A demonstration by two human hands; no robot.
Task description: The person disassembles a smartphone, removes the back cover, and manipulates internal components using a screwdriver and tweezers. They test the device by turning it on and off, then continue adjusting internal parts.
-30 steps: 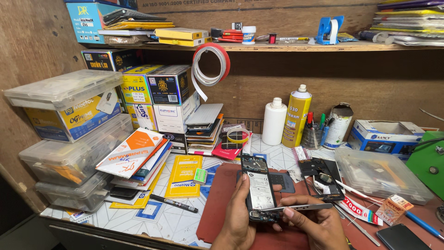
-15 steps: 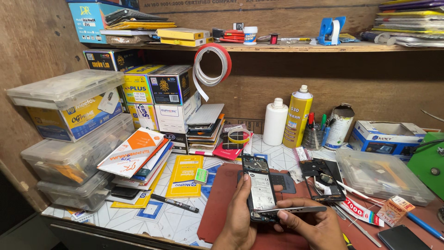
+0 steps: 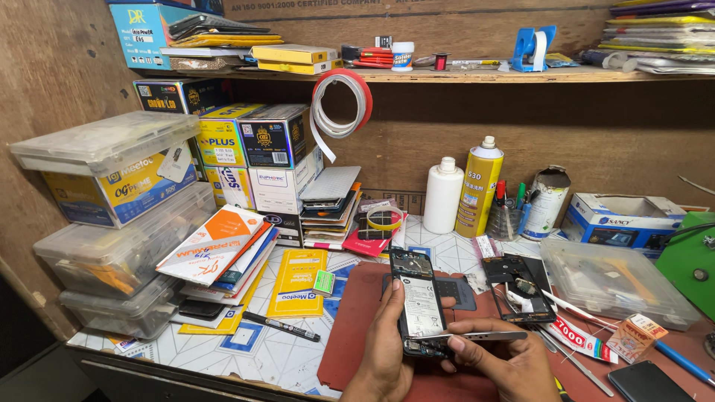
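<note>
Phone (image 3: 419, 304) slightly lower — tweezers (image 3: 477, 336) steady

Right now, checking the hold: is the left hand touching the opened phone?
Touching. The head view shows the left hand wrapped around the opened phone's left edge, thumb on its side.

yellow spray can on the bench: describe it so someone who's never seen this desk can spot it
Look at the wooden back wall under the shelf. Near its middle, two containers stand side by side on the bench: the yellow spray can is the taller, with a white cap, right of the plain white bottle and left of the pen cup.
</note>
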